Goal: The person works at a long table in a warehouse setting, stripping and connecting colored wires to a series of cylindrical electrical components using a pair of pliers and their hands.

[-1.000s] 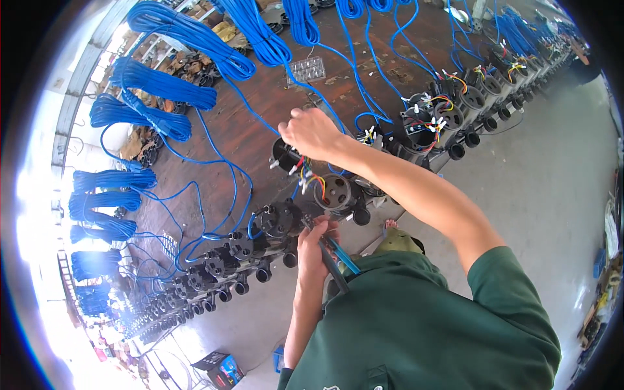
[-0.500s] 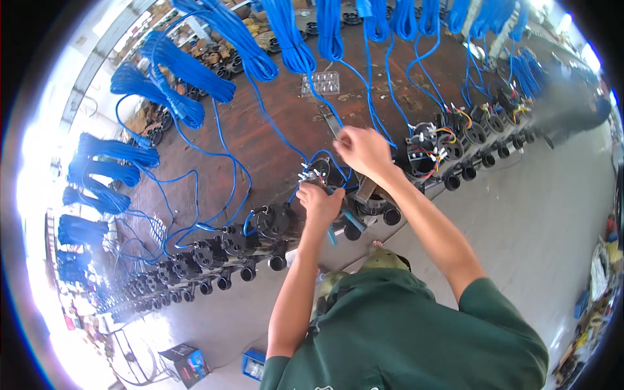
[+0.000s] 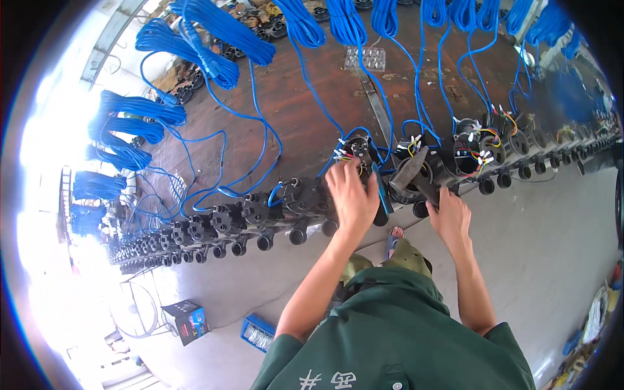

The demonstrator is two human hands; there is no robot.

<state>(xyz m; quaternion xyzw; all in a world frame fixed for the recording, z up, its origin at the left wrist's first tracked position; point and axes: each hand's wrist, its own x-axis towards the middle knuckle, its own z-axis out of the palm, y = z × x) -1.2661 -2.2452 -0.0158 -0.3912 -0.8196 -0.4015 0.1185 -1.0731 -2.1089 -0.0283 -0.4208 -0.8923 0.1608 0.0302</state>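
Observation:
My left hand (image 3: 352, 198) is closed beside an open black round motor housing (image 3: 357, 144), its fingertips at the coloured wires with white tips. Against its thumb side lies a blue-handled tool (image 3: 382, 195) that looks like pliers; its jaws are hidden. My right hand (image 3: 452, 216) is wrapped round the dark handle of a hammer (image 3: 411, 170). The worn grey head of the hammer is over another open housing (image 3: 426, 179) with yellow and red wires. A blue cable (image 3: 318, 110) runs from the left housing back across the table.
Capped black housings (image 3: 227, 220) line the table edge on the left; open wired ones (image 3: 469, 149) continue right. Coiled blue cables (image 3: 227, 32) hang along the far side. A metal strip (image 3: 377, 107) and a clear tray (image 3: 365, 58) lie on the brown table. A blue bin (image 3: 258, 333) stands on the floor.
My right hand has come back from over the table and taken hold of the hammer's handle. My left hand stays at the same housing. The whole view has shifted.

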